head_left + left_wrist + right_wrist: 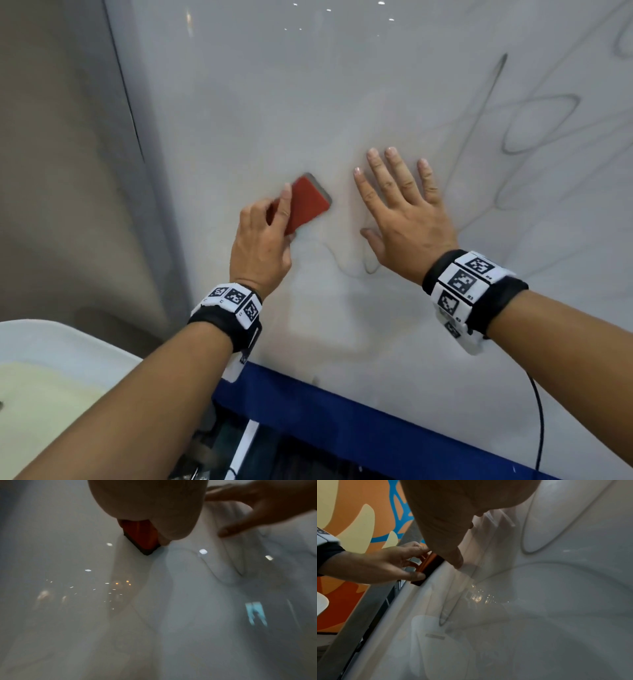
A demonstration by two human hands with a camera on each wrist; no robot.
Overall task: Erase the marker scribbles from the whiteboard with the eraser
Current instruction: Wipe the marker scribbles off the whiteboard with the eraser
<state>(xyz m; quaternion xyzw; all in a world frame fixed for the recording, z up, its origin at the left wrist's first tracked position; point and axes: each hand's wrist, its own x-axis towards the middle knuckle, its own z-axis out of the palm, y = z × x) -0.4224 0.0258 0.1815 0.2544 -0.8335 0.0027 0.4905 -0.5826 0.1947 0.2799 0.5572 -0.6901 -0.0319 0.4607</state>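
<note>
My left hand [263, 233] grips a red eraser [305, 202] with a dark felt pad and holds it flat against the whiteboard [274, 102]. The same eraser [140, 536] shows under my palm in the left wrist view, and as a dark-edged block [429, 566] in the right wrist view. My right hand [400, 205] lies flat on the board just right of the eraser, fingers spread and straight. Grey marker scribbles [534, 123] loop across the board's right side. Fainter lines [370, 267] curl below my right thumb. The area around the eraser looks wiped.
The board's grey frame [144, 137] runs down the left side, with a beige wall beyond it. A blue ledge [342, 411] runs below the board. A white rounded surface [51, 349] sits at lower left. A black cable [539, 411] hangs from my right wrist.
</note>
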